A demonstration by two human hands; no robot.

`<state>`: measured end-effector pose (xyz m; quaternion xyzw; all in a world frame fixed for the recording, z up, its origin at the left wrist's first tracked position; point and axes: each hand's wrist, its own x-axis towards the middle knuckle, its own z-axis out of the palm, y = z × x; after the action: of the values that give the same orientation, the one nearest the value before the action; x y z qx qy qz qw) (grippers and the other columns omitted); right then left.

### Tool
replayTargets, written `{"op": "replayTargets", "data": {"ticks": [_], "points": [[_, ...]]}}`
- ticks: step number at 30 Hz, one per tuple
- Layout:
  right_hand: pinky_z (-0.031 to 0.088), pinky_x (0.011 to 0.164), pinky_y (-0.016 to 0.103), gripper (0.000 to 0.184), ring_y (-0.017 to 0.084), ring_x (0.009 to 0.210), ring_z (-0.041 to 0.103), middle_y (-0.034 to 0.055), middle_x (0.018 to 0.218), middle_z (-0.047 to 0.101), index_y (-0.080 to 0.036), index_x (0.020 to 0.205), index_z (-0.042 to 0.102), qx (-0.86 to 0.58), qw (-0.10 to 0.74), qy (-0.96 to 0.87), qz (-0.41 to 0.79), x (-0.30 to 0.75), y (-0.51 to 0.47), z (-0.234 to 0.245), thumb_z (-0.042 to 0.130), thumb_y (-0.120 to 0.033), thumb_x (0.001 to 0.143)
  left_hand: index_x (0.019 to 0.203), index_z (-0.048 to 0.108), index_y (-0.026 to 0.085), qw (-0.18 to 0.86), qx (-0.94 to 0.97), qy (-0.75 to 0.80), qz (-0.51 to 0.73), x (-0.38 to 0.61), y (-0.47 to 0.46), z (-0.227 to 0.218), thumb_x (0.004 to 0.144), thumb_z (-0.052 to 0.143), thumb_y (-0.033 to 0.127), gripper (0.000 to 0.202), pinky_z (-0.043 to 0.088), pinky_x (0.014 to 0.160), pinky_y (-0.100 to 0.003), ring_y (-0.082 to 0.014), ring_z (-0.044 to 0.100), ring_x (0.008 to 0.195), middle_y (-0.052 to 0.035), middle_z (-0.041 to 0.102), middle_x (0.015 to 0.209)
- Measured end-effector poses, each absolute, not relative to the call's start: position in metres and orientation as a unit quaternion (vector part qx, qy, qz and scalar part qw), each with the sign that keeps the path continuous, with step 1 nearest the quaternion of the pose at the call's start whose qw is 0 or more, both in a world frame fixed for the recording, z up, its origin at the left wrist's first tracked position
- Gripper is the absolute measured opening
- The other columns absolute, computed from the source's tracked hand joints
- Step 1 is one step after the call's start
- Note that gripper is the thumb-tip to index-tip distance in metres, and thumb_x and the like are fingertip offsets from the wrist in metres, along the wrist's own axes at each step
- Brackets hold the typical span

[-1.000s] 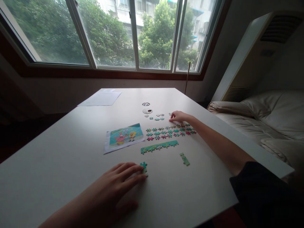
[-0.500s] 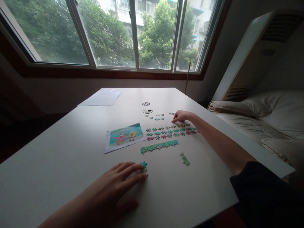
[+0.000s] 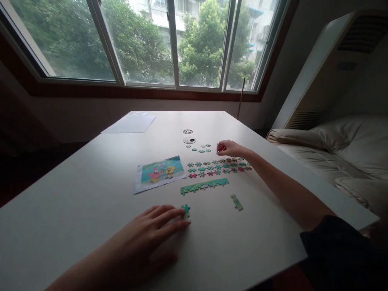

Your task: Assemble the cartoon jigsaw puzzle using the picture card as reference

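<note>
My left hand point(image 3: 154, 232) rests on the white table with fingers spread. Its index and middle fingertips touch a small joined strip of green and whitish puzzle pieces point(image 3: 187, 209). Farther off, my right hand point(image 3: 227, 148) is closed in a pinch on a small puzzle piece point(image 3: 217, 150) that is mostly hidden by the fingers. In front of that hand lie several rows of loose puzzle pieces point(image 3: 201, 169), green, pink and yellowish. Nearer is a long assembled green strip point(image 3: 205, 186). To its right lies a short pale green joined strip point(image 3: 237, 202).
A cartoon picture sheet point(image 3: 160, 173) lies left of the rows. More loose pieces point(image 3: 202, 151) and two round flat items point(image 3: 189, 140) sit farther back. Paper sheets point(image 3: 130, 123) lie at the far left of the table point(image 3: 91, 194). A sofa point(image 3: 333, 149) stands at right.
My right hand has shifted slightly left and back, its fingers now over the small pieces there. My left hand stays on its strip. The view has shifted slightly.
</note>
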<state>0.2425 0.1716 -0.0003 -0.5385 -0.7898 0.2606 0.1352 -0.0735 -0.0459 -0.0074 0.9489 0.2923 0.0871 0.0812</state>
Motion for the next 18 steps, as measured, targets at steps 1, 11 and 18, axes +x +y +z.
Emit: {"op": "replayTargets", "data": {"ticks": [1,11,18], "points": [[0.047,0.068,0.021,0.019,0.011,0.078,0.059,0.0067,0.088,0.065,-0.012,0.091,0.06,-0.518,0.142,-0.799,0.27,0.236,0.165,0.004,0.064,-0.021,0.075,0.132,0.043,0.03,0.081,0.949,0.292,0.084,-0.074,-0.046,-0.008,0.082,0.059,0.028,0.052,0.046,0.093,-0.039,-0.0278,0.05,0.116,-0.0045,0.051,0.132],[0.049,0.068,0.021,0.02,0.009,0.075,0.061,0.0034,0.081,0.067,-0.012,0.097,0.064,-0.247,0.052,-0.856,0.451,0.153,0.078,0.021,0.061,-0.014,0.077,0.132,0.043,0.029,0.099,0.95,0.284,0.084,-0.07,-0.047,-0.004,0.083,0.057,0.028,0.051,0.045,0.094,-0.04,-0.0277,0.05,0.116,-0.0045,0.051,0.132],[0.046,0.062,0.018,0.02,0.008,0.068,0.058,0.0012,0.074,0.064,-0.012,0.096,0.064,-0.231,0.025,-0.873,0.428,0.139,0.062,0.007,0.061,-0.012,0.077,0.132,0.043,0.028,0.102,0.952,0.276,0.079,-0.067,-0.048,0.0,0.085,0.055,0.031,0.049,0.044,0.095,-0.04,-0.0272,0.05,0.116,-0.0041,0.051,0.132]]}}
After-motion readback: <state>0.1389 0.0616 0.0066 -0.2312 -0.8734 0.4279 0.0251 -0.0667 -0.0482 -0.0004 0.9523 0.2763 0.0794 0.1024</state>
